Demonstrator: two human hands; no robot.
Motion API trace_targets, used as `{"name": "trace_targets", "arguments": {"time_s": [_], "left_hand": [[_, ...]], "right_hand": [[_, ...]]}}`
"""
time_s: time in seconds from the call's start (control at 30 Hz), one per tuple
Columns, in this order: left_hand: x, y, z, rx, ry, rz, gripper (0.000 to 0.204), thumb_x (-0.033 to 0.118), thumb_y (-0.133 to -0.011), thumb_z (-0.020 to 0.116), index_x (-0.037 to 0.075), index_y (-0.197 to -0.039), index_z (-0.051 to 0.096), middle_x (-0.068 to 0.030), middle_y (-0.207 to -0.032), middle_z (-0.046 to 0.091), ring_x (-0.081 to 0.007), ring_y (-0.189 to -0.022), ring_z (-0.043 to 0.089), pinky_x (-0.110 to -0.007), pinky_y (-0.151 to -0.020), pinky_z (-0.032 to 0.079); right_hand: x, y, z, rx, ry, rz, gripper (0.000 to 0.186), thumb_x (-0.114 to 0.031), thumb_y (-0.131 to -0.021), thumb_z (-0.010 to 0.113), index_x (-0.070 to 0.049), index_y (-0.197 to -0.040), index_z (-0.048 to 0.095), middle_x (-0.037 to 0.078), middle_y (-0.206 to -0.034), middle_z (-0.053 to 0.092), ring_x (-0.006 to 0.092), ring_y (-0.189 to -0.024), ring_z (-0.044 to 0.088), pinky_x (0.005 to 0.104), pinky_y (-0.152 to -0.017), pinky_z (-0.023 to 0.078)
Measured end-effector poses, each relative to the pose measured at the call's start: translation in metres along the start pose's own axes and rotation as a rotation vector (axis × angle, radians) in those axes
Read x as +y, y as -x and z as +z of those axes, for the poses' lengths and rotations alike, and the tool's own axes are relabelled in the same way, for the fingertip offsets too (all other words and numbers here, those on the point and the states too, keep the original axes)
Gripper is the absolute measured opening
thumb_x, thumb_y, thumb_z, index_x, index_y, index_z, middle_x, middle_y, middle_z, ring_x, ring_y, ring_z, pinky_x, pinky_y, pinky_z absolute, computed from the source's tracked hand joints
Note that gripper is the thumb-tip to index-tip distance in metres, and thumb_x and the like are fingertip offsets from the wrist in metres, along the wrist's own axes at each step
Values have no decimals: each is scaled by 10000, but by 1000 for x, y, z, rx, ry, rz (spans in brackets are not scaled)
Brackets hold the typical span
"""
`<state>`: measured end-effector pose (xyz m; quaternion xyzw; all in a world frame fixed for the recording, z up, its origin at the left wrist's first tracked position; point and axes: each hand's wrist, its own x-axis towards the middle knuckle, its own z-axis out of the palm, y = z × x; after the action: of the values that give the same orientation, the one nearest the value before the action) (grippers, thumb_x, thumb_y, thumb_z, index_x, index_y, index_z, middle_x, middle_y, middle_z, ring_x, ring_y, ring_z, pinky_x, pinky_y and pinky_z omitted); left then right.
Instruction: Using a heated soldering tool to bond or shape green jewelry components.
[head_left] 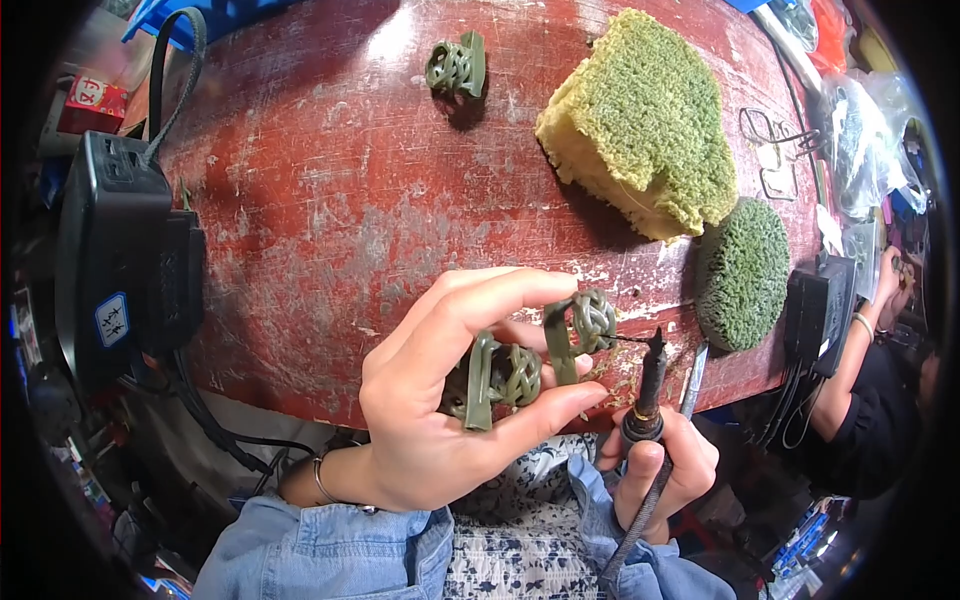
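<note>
In my left hand (440, 400) are two dark green openwork rings with braided bands and flat raised bars. One braided ring (580, 330) is pinched at my fingertips, and the second ring (495, 380) sits nearer my palm. My right hand (665, 470) grips a soldering-iron-like hot pen (648, 405), its dark tip pointing up just right of the fingertip ring. A thin dark strand runs between tip and ring; whether they touch is unclear. A grey cord trails down from the pen. A third green ring (455, 68) stands at the table's far side.
On the worn red table (330, 190) lie a large yellow-green sponge (650, 120) and a rounded green sponge (745, 272). Black corded boxes stand left (130, 250) and right (820, 310). A thin metal rod (694, 375) lies by my right hand. Another person's arm (850, 350) is at right.
</note>
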<state>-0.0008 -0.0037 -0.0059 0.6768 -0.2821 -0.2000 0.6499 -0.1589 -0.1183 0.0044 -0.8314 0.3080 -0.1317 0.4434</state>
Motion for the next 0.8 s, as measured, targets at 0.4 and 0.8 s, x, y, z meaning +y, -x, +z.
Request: {"name": "trace_targets", "arguments": {"time_s": [0.4,0.8], "left_hand": [[-2,-1,-1,-13,-4,22,536,19,-642,768,-42,-1102,499,-151,-1053,540,-143,-811,601,-237,-668,501],[0,0,-1,-10,114,-78,528,-30,-662,733,-56,-1122,474,-164,-1067,525,-198,-791,641,-236,-641,522]], "right_hand": [[0,-2,0,-3,33,-29,374,-337,-829,601,37,-814,619,66,-553,561,174,-452,556,264,-435,429],[1,0,-1,-14,45,-22,392,-359,-820,607,33,-808,621,64,-555,567,182,-456,564,266,-440,437]]}}
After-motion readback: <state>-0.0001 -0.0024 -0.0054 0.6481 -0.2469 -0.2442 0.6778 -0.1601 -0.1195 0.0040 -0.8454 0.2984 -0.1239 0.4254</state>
